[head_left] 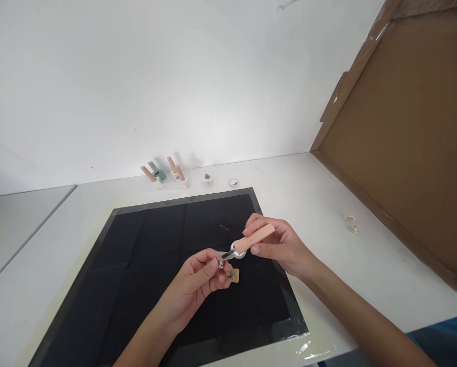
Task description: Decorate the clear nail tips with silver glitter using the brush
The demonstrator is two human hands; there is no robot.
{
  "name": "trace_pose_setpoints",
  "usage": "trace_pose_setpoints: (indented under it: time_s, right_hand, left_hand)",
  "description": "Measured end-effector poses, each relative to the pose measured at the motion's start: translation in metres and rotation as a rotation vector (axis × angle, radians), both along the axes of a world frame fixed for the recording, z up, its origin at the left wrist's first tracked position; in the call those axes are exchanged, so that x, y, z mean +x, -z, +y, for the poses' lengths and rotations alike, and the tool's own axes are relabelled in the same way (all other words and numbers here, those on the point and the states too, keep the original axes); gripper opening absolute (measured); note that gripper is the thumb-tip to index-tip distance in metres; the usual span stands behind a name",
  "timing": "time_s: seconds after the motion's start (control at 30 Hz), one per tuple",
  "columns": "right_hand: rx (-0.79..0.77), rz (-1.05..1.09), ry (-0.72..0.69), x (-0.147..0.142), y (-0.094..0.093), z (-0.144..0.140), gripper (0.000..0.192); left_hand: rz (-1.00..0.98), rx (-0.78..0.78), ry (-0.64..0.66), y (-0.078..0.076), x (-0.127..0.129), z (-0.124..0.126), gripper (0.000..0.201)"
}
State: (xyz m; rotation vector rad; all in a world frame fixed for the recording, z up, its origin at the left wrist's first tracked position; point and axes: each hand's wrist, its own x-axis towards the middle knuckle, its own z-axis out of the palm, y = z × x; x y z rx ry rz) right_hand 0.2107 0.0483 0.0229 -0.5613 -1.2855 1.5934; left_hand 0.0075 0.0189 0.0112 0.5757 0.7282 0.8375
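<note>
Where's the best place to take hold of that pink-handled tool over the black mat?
Probably the flat pink handle, taken from the right across its broad faces, as the right hand does now. The metal tip points left toward the left hand, so that end is best left free.

We count two hands, one black mat, two pink-handled tools by the wall, and two small rings.

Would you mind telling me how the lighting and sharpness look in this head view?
Head view: even, bright light; the white wall is nearly blown out; glare on the tape at the black mat near edge; soft shadows behind the small clips; the tiny part at the left hand is too blurred to identify.
</note>
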Motion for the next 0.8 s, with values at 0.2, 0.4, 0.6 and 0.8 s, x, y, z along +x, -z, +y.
trace_pose_setpoints:
  time_s: [0.2, 0.4, 0.6, 0.8]
  right_hand:
    - [-0.023, 0.06, -0.016, -0.0006, 0.0007, -0.0009, 0.015]
    - [-0.007, 0.116, -0.065, -0.0014, 0.0002, -0.0021, 0.011]
    - [-0.016, 0.064, -0.016, 0.0001, 0.0021, -0.0021, 0.008]
    - [0.029, 0.016, 0.059, 0.0005, 0.0011, -0.0022, 0.008]
  left_hand:
    - [-0.003, 0.004, 0.006, 0.001, -0.001, 0.0, 0.011]
    - [0.002, 0.003, 0.004, 0.0011, -0.0015, -0.0003, 0.011]
    - [0.004, 0.011, 0.007, 0.0016, -0.0019, -0.0002, 0.012]
    - [0.015, -0.002, 0.011, 0.0007, -0.002, -0.0001, 0.012]
